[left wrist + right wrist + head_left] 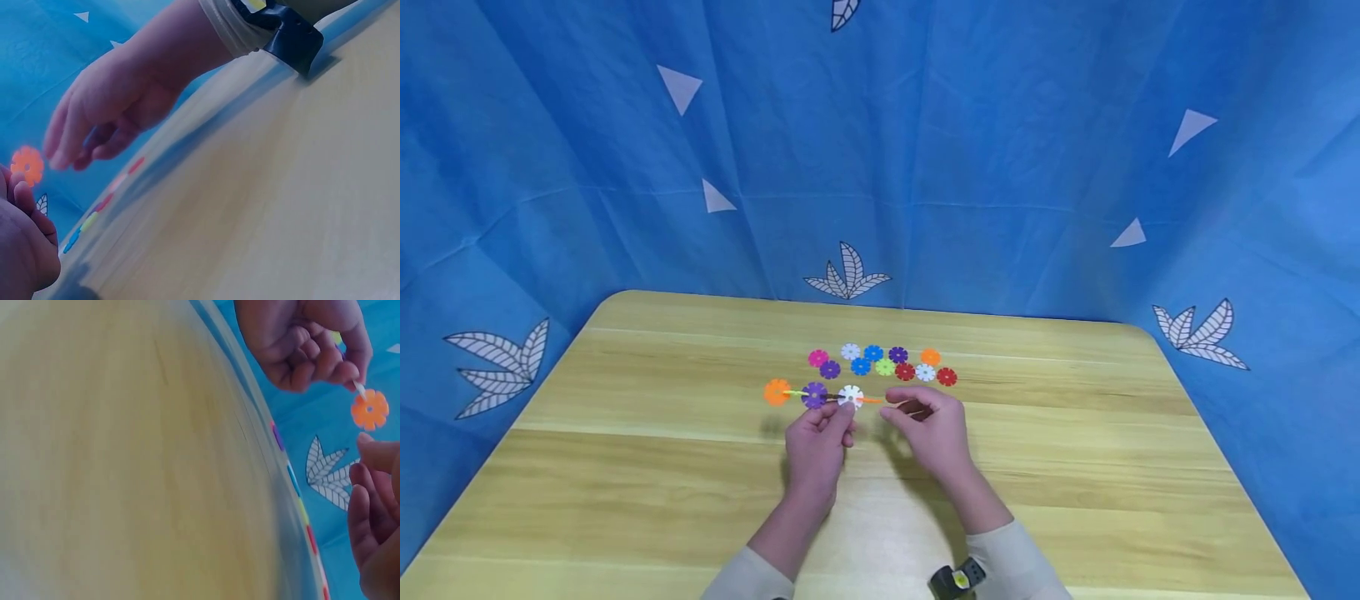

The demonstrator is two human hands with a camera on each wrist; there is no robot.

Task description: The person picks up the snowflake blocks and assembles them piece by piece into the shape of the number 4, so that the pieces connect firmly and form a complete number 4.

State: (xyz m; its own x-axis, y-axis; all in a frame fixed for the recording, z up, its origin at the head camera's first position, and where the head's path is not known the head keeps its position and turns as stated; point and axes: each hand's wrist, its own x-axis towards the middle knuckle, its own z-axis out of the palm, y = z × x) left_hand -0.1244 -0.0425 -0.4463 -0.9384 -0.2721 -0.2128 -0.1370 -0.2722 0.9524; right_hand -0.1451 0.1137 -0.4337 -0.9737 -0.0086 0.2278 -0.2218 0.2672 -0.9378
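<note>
**Left hand [817,448] pinching a chain of slotted discs [815,396], right hand [938,427] hovering beside it**

A blue curtain [880,133] is hanging behind a wooden table [1075,475]. The left hand is gripping the chain above the wood; the right hand is curving loosely, thumb and fingertips parted. Loose coloured discs [885,367] are lying flat on the table beyond the hands. A white disc [852,392] is sitting at the left thumb, and an orange disc [374,415] is jutting from it, just beside the right fingertips.
</note>
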